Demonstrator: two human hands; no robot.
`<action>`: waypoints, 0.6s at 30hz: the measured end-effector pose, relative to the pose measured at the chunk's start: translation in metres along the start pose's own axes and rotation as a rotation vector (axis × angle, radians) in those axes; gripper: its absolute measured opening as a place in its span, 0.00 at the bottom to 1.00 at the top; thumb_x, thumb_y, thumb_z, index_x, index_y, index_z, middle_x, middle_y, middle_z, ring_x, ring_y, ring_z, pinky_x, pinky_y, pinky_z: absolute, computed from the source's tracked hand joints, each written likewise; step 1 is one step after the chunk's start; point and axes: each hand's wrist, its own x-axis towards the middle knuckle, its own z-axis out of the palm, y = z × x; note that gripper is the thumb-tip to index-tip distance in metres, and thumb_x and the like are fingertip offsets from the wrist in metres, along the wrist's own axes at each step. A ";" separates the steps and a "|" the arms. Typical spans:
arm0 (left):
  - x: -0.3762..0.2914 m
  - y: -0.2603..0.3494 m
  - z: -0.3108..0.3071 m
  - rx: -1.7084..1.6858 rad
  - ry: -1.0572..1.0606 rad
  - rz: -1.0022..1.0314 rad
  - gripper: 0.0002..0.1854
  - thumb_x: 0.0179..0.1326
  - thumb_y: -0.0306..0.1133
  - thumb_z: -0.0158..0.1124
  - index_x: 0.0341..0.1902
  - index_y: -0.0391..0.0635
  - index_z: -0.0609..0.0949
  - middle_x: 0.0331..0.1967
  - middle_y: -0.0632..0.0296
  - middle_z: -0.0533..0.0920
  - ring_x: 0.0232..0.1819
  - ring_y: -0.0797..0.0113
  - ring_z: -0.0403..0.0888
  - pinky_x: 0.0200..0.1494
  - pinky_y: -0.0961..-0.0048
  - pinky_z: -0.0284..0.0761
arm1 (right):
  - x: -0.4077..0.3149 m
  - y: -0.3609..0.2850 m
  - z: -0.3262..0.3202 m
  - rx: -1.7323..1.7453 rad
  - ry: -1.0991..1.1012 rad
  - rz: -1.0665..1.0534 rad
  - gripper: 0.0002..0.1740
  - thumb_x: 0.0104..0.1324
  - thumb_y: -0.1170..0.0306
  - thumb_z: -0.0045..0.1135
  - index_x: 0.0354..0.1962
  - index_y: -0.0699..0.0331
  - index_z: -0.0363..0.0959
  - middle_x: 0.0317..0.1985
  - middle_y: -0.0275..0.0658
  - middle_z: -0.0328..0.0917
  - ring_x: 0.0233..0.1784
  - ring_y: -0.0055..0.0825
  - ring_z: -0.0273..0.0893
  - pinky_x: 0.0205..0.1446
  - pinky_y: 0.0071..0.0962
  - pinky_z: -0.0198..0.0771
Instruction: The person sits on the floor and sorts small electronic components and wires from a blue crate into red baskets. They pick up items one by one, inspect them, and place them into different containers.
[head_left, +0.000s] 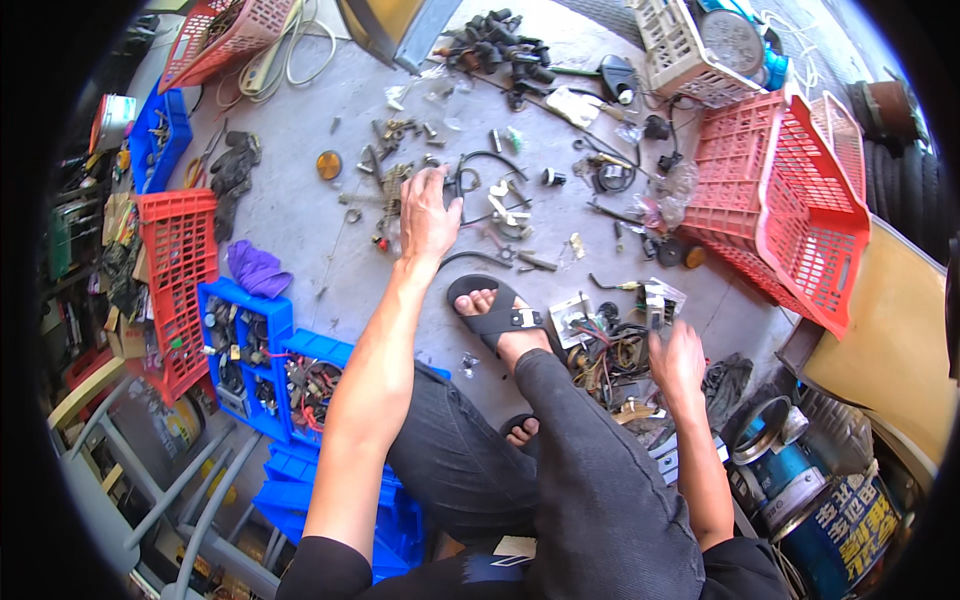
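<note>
My left hand (429, 217) reaches palm-down over small metal parts in the middle of the floor. Its thumb and fingers are beside a dark part (450, 191); whether they grip it is hidden. A curved black hose (491, 156) and a coil spring (361, 199) lie close by. At the right, my right hand (679, 360) is slightly blurred, with its fingertips at a small pale-and-grey boxy part (660, 306). I cannot tell whether it holds that part. Below and left of it is a tangle of coloured wires (611, 349) next to a white square piece (571, 319).
Red plastic crates (780, 202) stand at right, another red crate (180, 285) at left. Blue compartment bins (247, 281) hold small parts. Black fittings (499, 49) are heaped at the far side. A purple cloth (257, 268), an amber reflector (328, 165) and paint tins (840, 525) are around me.
</note>
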 end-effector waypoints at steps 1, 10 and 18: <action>-0.001 0.001 0.006 0.020 0.017 0.065 0.34 0.58 0.32 0.78 0.69 0.46 0.79 0.66 0.41 0.80 0.70 0.39 0.74 0.75 0.49 0.69 | 0.013 -0.009 -0.008 0.118 0.154 -0.149 0.21 0.70 0.63 0.66 0.51 0.72 0.76 0.47 0.57 0.82 0.55 0.59 0.80 0.60 0.52 0.76; 0.001 -0.023 0.003 0.105 -0.125 0.010 0.30 0.54 0.26 0.75 0.63 0.57 0.87 0.64 0.43 0.79 0.67 0.41 0.75 0.73 0.52 0.72 | 0.249 -0.053 -0.009 0.091 0.613 -0.358 0.41 0.66 0.72 0.65 0.75 0.68 0.61 0.71 0.72 0.65 0.70 0.69 0.72 0.73 0.53 0.72; -0.018 -0.051 -0.028 0.145 -0.204 -0.165 0.26 0.50 0.19 0.69 0.55 0.51 0.88 0.58 0.44 0.80 0.62 0.40 0.76 0.67 0.52 0.76 | 0.219 -0.071 0.041 0.155 0.389 -0.252 0.20 0.65 0.69 0.69 0.51 0.68 0.73 0.57 0.65 0.73 0.58 0.65 0.78 0.61 0.56 0.78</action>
